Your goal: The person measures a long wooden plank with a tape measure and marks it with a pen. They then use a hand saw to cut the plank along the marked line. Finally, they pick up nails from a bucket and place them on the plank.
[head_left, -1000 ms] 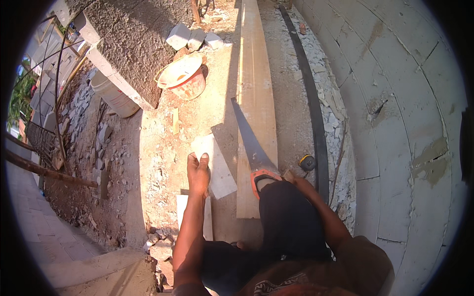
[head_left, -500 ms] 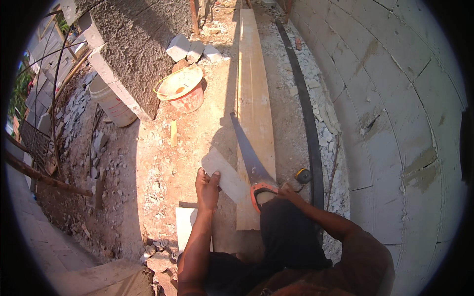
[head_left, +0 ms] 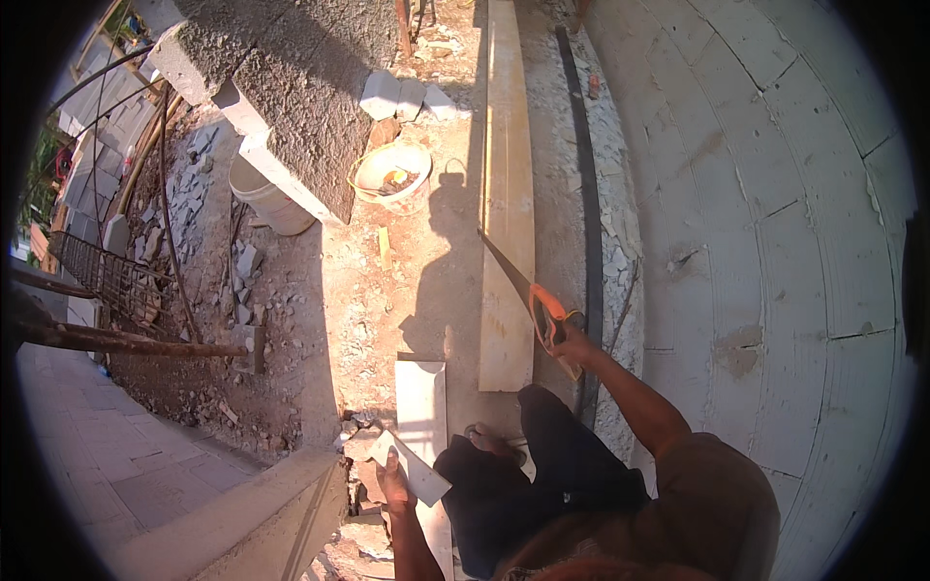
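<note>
A handsaw [head_left: 506, 263] with an orange handle is gripped by my right hand [head_left: 578, 351], its blade slanting forward and left. The blade tip overlaps the long wooden plank [head_left: 509, 184] lying on the ground ahead; whether it touches cannot be told. My left hand [head_left: 392, 486] pinches a short pale rectangular piece of board [head_left: 417, 469], low and close to my left knee. Below that piece, a longer pale board [head_left: 420, 389] lies on the ground, partly hidden by it and by my leg.
A bucket [head_left: 395, 182] with things in it stands left of the plank, near broken blocks [head_left: 399, 97]. Another bucket [head_left: 276, 203] leans by the rough pillar [head_left: 300, 116]. A dark strip [head_left: 584, 174] runs along the right, beside rubble and a block wall [head_left: 765, 242].
My left hand has drawn the short board piece back from beside the plank toward my knee. My right hand has moved the saw forward, away from my leg. The view has shifted.
</note>
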Demonstrator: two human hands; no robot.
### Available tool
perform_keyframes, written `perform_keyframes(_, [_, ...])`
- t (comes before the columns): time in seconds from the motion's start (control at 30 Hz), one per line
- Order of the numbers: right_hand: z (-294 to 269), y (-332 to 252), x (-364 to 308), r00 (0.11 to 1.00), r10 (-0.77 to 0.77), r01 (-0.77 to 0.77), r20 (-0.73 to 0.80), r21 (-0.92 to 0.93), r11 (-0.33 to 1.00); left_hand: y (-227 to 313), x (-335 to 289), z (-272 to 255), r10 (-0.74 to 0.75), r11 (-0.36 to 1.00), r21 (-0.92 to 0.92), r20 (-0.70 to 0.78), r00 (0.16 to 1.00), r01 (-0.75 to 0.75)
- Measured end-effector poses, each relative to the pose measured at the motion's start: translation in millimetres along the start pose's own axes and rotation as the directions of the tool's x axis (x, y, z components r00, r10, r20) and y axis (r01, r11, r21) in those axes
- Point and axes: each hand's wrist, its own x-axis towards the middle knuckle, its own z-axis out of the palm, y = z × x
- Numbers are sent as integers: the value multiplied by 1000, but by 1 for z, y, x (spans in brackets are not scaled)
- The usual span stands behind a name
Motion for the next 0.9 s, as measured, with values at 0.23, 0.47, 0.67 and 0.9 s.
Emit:
perform_keyframes(0.23, [-11, -99, -161, 992, 123, -90, -40, 471, 877, 51, -112, -93, -189, 753, 633, -55, 981, 180])
perform_keyframes(0.47, [-46, -139, -278, 958, 288, -260, 5, 445, 857, 86, -126, -101, -130, 588, 800, -54, 990, 121])
perform_keyframes(0.67, [-89, -119, -286, 940, 322, -248, -110, 426, 870, 141, -85, 10, -27, 804, 591, 142, 989, -63])
perform_keyframes(0.9, [-143, -122, -233, 911, 381, -282, -154, 441, 852, 181, -57, 148, 189, 574, 781, 169, 967, -248])
